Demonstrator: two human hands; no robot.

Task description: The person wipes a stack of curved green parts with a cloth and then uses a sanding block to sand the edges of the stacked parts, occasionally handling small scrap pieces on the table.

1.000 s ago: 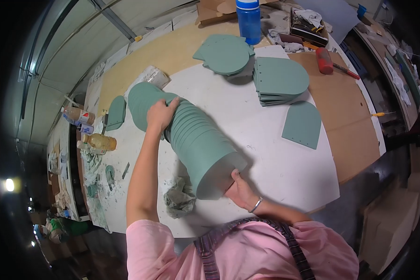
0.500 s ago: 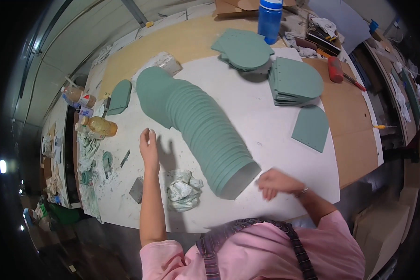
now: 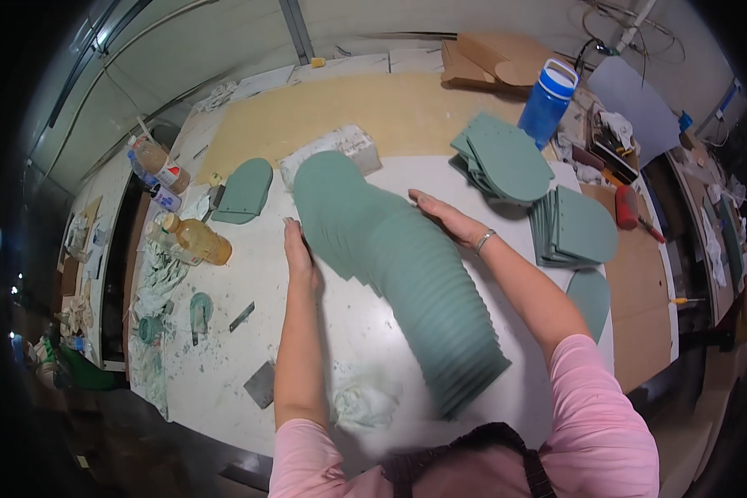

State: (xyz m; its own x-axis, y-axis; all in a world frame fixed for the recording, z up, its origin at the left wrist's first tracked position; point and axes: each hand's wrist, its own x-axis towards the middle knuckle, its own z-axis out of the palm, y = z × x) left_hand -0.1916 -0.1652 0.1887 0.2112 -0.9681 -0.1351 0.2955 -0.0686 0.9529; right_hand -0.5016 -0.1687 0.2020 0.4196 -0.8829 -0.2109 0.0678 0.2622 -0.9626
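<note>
Head view: overlapped green plates [image 3: 407, 249] lie slantwise on the table [image 3: 212, 357], far end by a white block [image 3: 355, 149], which apparently props them. Left hand [image 3: 299, 256] and right hand [image 3: 452, 220], fingers extended, flank them; contact unclear.

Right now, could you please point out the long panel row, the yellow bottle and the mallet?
Long panel row [image 3: 413, 261]: head view, middle of its ridges.
Yellow bottle [image 3: 202, 241]: head view, middle of its side.
Mallet [image 3: 628, 212]: head view, on its red head.

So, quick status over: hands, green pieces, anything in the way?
Left hand and right hand open, flanking the green pieces; contact unclear. Pieces overlapping in a bent row. White block close by the far end.
</note>
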